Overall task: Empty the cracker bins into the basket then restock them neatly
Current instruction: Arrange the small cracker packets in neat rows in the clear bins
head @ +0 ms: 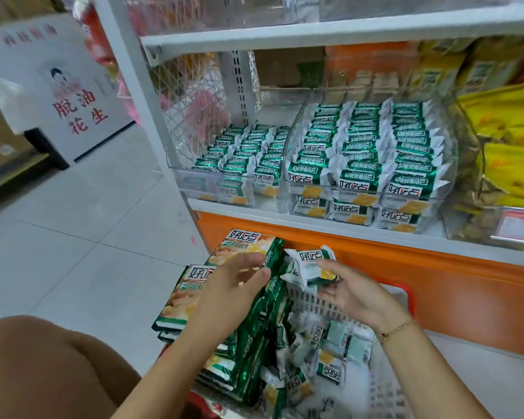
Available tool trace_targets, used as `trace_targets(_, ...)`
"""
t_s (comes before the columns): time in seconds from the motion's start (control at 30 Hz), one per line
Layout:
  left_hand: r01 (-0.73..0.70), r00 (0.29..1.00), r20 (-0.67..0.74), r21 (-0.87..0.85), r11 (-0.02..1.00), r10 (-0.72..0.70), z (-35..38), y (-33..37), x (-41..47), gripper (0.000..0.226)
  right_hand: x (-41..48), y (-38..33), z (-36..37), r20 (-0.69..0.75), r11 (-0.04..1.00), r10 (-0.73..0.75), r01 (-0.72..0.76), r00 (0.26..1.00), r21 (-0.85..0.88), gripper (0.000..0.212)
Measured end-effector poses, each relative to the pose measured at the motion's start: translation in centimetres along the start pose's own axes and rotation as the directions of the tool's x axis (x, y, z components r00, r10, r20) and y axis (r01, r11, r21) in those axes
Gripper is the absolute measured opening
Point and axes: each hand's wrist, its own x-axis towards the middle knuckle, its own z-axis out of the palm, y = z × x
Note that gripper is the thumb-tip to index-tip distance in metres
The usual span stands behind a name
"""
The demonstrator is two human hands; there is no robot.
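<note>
Two clear plastic bins stand on the shelf: the left bin (191, 176) is partly filled with rows of green-and-white cracker packets (242, 152), the right bin (372, 195) is packed high with them. Below, a white basket (384, 385) holds several loose packets (330, 352) and large green cracker bags (245, 337) along its left side. My right hand (354, 294) holds a few small packets (310, 264) above the basket. My left hand (233, 285) rests on the large bags, its fingers reaching towards those packets.
Yellow snack bags (508, 146) fill a bin to the right. An orange panel (406, 273) runs under the shelf. A white sign with red characters (73, 95) leans at the left. Grey tiled floor (88, 237) lies on the left; my knee (43, 367) is at bottom left.
</note>
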Motion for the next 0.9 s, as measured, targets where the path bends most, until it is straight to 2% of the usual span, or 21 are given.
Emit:
trace_targets(0.07, 0.179, 0.981, 0.124, -0.286, 0.941, -0.148, -0.2, 0.8, 0.2, 0.016, -1.6, -1.6, 1.9, 0.153, 0.996, -0.078, 0.083, 0.985, -0.020, 0.044)
trace_targets(0.13, 0.303, 0.941, 0.277, -0.445, 0.843, -0.192, -0.5, 1.1, 0.4, 0.019, -2.9, -2.3, 3.3, 0.279, 0.986, -0.111, 0.140, 0.954, -0.089, 0.053)
trace_targets(0.27, 0.307, 0.917, 0.380, -0.479, 0.823, -0.122, -1.6, 1.3, 0.4, 0.023, -4.5, -2.7, 5.2, 0.348, 0.916, -0.087, 0.212, 0.934, -0.341, 0.045)
trace_targets(0.33, 0.264, 0.917, 0.395, -0.487, 0.833, -0.059, -1.9, 1.5, -0.4, 0.019, -4.9, -3.0, 5.7, 0.363, 0.884, -0.062, 0.220, 0.930, -0.413, 0.042)
trace_targets(0.43, 0.263, 0.929, 0.366, -0.548, 0.794, -0.055, -2.5, 0.8, -0.5, 0.015, -5.3, -3.8, 6.1, 0.376, 0.811, -0.082, 0.281, 0.923, -0.513, 0.043)
trace_targets(0.47, 0.260, 0.938, 0.340, -0.564, 0.784, -0.067, -2.9, 0.6, -0.2, 0.035, -5.5, -4.3, 6.1, 0.372, 0.785, -0.111, 0.311, 0.922, -0.535, 0.045)
trace_targets(0.5, 0.266, 0.944, 0.318, -0.558, 0.786, -0.094, -3.3, 0.2, 0.2, 0.064, -5.5, -4.7, 5.8, 0.365, 0.763, -0.144, 0.338, 0.920, -0.552, 0.054)
trace_targets(0.53, 0.270, 0.946, 0.306, -0.554, 0.788, -0.109, -3.7, 0.3, 0.2, 0.079, -5.6, -5.1, 5.5, 0.358, 0.746, -0.168, 0.356, 0.918, -0.562, 0.065)
trace_targets(0.57, 0.266, 0.948, 0.298, -0.561, 0.784, -0.108, -4.0, 0.4, 0.2, 0.072, -5.6, -5.5, 5.0, 0.353, 0.733, -0.186, 0.368, 0.917, -0.572, 0.072)
trace_targets(0.6, 0.264, 0.951, 0.287, -0.565, 0.782, -0.113, -4.4, 0.3, 0.3, 0.051, -5.7, -5.8, 4.7, 0.355, 0.719, -0.195, 0.379, 0.914, -0.582, 0.071)
trace_targets(0.63, 0.274, 0.951, 0.278, -0.567, 0.777, -0.132, -4.5, 0.5, 0.2, 0.034, -5.9, -6.1, 4.4, 0.366, 0.697, -0.198, 0.394, 0.909, -0.599, 0.064)
trace_targets(0.67, 0.290, 0.950, 0.266, -0.548, 0.785, -0.166, -4.6, 1.0, 0.0, 0.031, -6.1, -6.3, 4.4, 0.379, 0.668, -0.200, 0.409, 0.904, -0.622, 0.057)
trace_targets(0.77, 0.259, 0.949, 0.282, -0.458, 0.851, -0.137, -4.5, 0.8, 0.5, 0.065, -6.8, -6.6, 5.8, 0.406, 0.569, -0.213, 0.451, 0.889, -0.688, 0.047)
trace_targets(0.83, 0.253, 0.940, 0.308, -0.349, 0.902, -0.144, -4.3, 1.0, 0.8, 0.077, -6.8, -6.3, 7.2, 0.399, 0.520, -0.219, 0.453, 0.890, -0.724, 0.037)
trace_targets(0.9, 0.218, 0.939, 0.324, -0.293, 0.931, -0.118, -4.2, 1.4, 1.0, 0.062, -6.7, -5.8, 8.7, 0.378, 0.455, -0.252, 0.454, 0.891, -0.766, 0.024)
